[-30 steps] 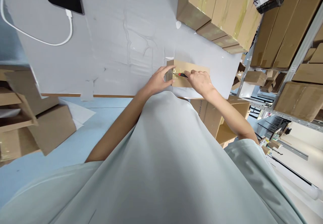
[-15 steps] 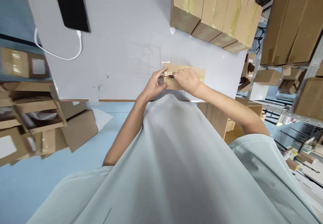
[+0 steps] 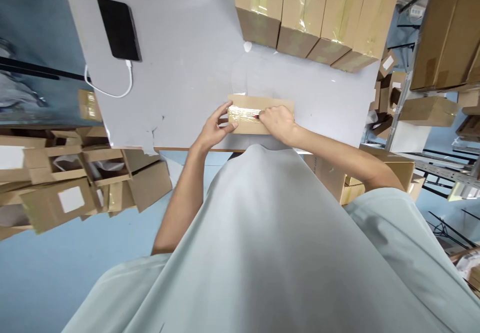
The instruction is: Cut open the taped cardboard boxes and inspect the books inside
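Carton (image 3: 249,126), one; hands (image 3: 212,132) (image 3: 279,123), two

Black phone (image 3: 119,29) with white cable (image 3: 131,78) plugged in lies on left of table (image 3: 187,63), four taped cartons (image 3: 303,13) stand side by side toward its far right, piled boxes (image 3: 60,203), some open, crowd blue floor (image 3: 75,263) at left, big brown cartons (image 3: 446,28) and metal shelving (image 3: 438,166) at right.
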Demonstrator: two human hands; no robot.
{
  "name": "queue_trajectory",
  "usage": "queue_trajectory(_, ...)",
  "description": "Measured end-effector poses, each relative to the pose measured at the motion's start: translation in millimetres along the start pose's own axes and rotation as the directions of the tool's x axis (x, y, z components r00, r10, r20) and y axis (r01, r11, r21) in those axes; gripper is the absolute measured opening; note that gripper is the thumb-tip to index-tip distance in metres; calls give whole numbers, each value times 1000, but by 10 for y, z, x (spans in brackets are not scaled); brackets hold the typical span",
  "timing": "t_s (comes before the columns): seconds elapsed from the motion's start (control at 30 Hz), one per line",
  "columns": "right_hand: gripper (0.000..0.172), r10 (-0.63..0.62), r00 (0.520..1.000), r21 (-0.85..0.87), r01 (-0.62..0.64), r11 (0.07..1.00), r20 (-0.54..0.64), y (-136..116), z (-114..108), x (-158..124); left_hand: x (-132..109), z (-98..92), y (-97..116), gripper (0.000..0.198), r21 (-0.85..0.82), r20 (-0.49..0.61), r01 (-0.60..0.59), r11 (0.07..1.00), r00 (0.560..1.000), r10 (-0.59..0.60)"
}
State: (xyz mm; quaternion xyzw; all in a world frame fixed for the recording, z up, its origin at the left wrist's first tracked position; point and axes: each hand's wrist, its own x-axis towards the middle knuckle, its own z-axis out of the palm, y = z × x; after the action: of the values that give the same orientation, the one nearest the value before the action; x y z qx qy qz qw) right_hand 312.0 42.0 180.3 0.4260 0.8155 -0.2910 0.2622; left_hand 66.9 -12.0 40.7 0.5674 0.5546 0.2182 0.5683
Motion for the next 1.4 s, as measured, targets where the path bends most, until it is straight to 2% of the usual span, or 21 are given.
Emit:
queue_trajectory(0.13, 37, 165, 986, -57, -165, 985, 1, 313, 10, -376, -17, 25, -18, 99, -18, -34, 13, 1000, 999, -13)
queue_trajectory(0.27, 38, 298, 950, -93, -290, 953, 91, 691, 4, -785, 5, 51, -93, 99, -69, -59, 7, 998, 998, -12)
queue_trajectory(0.37, 41, 343, 929, -101, -332, 938, 136, 900, 49, -1006, 33, 98, -134, 99, -86, -53, 6, 996, 999, -11)
queue_trajectory(0.47, 38, 336, 934, -68, -330, 942, 121, 1049, 153, -1145, 48, 140, -150, 100, -97, -36, 11, 995, 999, -14)
queue_trajectory(0.67, 37, 282, 959, 132, -278, 951, -13, 1239, 561, -1366, 40, 120, -138, 105, -115, -25, 16, 993, 999, -19)
queue_trajectory(0.87, 38, 327, 938, 360, -268, 894, -113, 1292, 1050, -1603, 70, 95, -140, 107, -140, 14, 18, 990, 1000, -16)
queue_trajectory(0.93, 37, 389, 906, 418, -293, 860, -165, 1402, 1213, -1699, 73, 42, -172, 104, -151, 11, 16, 988, 1000, -14)
queue_trajectory(1.03, 37, 549, 805, 584, -340, 737, -225, 1550, 1472, -1712, 57, -97, -245, 102, -181, -25, 18, 983, 999, -22)
queue_trajectory(1.1, 38, 648, 735, 765, -295, 573, -202, 1521, 1634, -1547, 41, -187, -292, 102, -207, -44, 30, 978, 998, -40)
queue_trajectory(1.2, 49, 747, 661, 966, -141, 218, -72, 1214, 1807, -1057, 28, -234, -322, 99, -240, -62, 40, 970, 996, -57)
queue_trajectory(1.27, 55, 769, 639, 998, -47, 40, -1, 909, 1864, -694, 31, -204, -315, 96, -258, -86, 33, 966, 995, -57)
queue_trajectory(1.33, 60, 791, 611, 997, 27, -79, 46, 625, 1879, -414, 41, -162, -309, 94, -269, -137, 21, 963, 989, -60)
queue_trajectory(1.4, 60, 820, 568, 991, 59, -122, 67, 425, 1863, -263, 52, -144, -334, 87, -269, -203, 10, 963, 977, -66)
